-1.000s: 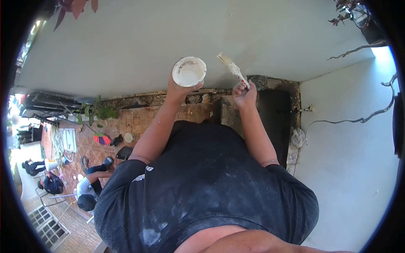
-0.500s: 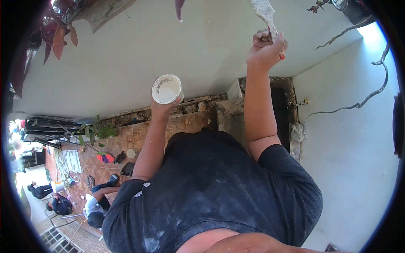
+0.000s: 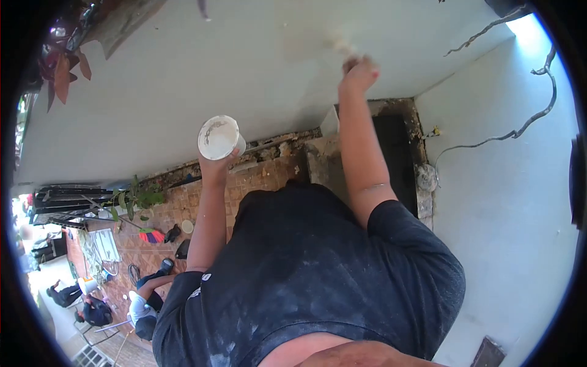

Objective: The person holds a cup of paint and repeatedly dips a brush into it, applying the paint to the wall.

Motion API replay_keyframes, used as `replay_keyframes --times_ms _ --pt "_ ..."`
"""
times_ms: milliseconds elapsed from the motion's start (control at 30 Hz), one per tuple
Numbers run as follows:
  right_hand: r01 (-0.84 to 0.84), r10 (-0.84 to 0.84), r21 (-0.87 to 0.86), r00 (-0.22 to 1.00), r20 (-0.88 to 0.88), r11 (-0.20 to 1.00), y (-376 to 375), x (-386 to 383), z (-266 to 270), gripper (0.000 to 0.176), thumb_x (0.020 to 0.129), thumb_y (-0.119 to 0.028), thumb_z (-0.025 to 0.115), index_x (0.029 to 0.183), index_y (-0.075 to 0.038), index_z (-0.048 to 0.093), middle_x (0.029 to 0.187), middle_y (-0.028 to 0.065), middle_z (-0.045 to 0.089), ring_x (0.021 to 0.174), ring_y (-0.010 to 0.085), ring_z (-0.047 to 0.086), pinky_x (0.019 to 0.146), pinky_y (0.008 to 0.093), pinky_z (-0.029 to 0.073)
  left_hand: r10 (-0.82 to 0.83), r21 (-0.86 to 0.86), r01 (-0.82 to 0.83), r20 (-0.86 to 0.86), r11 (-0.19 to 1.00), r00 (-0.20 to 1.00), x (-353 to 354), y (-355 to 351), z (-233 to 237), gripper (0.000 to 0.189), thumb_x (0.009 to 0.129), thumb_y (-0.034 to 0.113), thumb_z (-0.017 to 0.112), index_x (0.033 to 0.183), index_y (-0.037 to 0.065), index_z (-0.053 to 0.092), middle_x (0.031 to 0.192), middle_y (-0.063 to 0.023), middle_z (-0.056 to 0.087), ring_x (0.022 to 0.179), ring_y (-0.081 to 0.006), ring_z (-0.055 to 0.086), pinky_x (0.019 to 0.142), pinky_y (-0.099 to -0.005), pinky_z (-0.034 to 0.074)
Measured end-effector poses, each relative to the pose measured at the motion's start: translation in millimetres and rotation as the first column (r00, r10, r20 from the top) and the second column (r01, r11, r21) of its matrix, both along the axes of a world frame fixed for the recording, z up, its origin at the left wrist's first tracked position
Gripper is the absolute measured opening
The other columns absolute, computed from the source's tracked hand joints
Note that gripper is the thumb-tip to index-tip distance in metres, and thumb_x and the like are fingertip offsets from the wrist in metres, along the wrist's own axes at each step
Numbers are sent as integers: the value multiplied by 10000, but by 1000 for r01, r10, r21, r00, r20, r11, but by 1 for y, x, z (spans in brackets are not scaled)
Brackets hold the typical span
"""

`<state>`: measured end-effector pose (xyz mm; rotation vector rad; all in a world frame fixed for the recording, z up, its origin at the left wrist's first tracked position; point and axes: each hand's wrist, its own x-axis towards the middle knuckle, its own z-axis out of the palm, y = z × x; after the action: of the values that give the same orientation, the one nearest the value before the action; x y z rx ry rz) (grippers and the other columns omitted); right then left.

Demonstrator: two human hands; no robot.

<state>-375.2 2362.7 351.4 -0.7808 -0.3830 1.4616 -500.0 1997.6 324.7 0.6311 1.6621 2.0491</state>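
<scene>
My left hand (image 3: 218, 166) grips a white plastic tub (image 3: 239, 147) from below, its open mouth facing me. Inside the tub are white residue and grey smears. My right hand (image 3: 361, 74) is closed around a putty knife (image 3: 343, 48) coated in white paste, with a red spot at the handle end. Motion blurs the blade, which is close to the pale wall (image 3: 244, 67); whether it touches cannot be made out. A darker, damp-looking patch (image 3: 306, 41) marks the wall beside the blade.
Purple-leaved plants (image 3: 63, 76) hang at upper left, and a bare twisting branch (image 3: 520, 133) crosses the right wall. A rough ledge edges the tiled floor (image 3: 257, 177). Black metal racks (image 3: 67, 199) stand left; a person in a white shirt (image 3: 142, 309) and others are beyond.
My right hand has swung left and slightly down with the putty knife, bringing it near the damp patch. My left hand and the tub have shifted a little left and down in view.
</scene>
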Motion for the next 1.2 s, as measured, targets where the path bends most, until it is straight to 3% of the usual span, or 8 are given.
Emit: replay_keyframes --times_ms 167,367,467,767,1033,1100,1167,1200 --pt "59 16 442 986 -164 895 -21 25 83 153 935 -146 526 872 -75 406 669 55 507 564 152 518 483 265 420 -10 59 9 15 998 1000 3 6 -11 747 618 39 852 1274 15 496 1190 -74 588 1104 -194 556 973 -341 443" --pt "-192 90 94 770 631 977 7 18 -162 199 912 -90 548 801 -59 385 676 57 490 599 170 527 518 333 484 -81 1 82 -25 997 996 7 10 4 772 613 105 877 1276 14 493 1193 -72 585 1110 -191 554 978 -339 439" --pt "-201 118 38 705 699 979 6 17 -152 203 892 -73 556 796 -69 377 676 51 474 609 178 532 515 353 482 -78 8 79 -76 997 994 3 7 20 788 607 139 888 1277 13 493 1198 -73 584 1111 -192 555 977 -342 440" --pt "151 -58 572 982 -177 806 -30 27 95 169 924 -119 538 882 -34 399 648 93 548 543 164 526 491 278 408 -11 63 12 -14 998 1000 6 6 13 782 604 104 880 1277 14 493 1192 -73 591 1116 -200 555 990 -350 429" --pt "6 -176 232 670 722 973 27 16 -189 155 896 -106 564 816 -47 446 719 111 613 590 204 557 545 336 471 -51 124 42 76 991 996 14 3 9 812 579 59 889 1285 22 490 1197 -68 585 1110 -202 560 983 -347 437" --pt "19 68 -117 717 693 993 43 15 -209 126 885 -90 550 829 -53 443 715 108 607 599 217 556 546 353 470 -59 90 54 60 995 996 14 -3 5 820 577 68 894 1288 23 488 1197 -65 585 1111 -202 559 983 -347 438" --pt "-9 21 102 993 -115 995 65 -1 -175 113 873 -74 504 814 -69 408 692 120 592 582 236 543 515 352 452 -68 84 64 45 994 997 12 -1 6 825 578 72 895 1292 25 485 1199 -64 584 1113 -201 558 983 -348 438" --pt "43 -53 155 997 56 987 61 -5 -116 111 876 -70 488 822 -74 391 685 131 589 561 232 532 499 336 441 -67 87 63 44 994 997 12 0 7 826 580 71 893 1295 26 482 1201 -63 583 1114 -200 557 984 -348 438"
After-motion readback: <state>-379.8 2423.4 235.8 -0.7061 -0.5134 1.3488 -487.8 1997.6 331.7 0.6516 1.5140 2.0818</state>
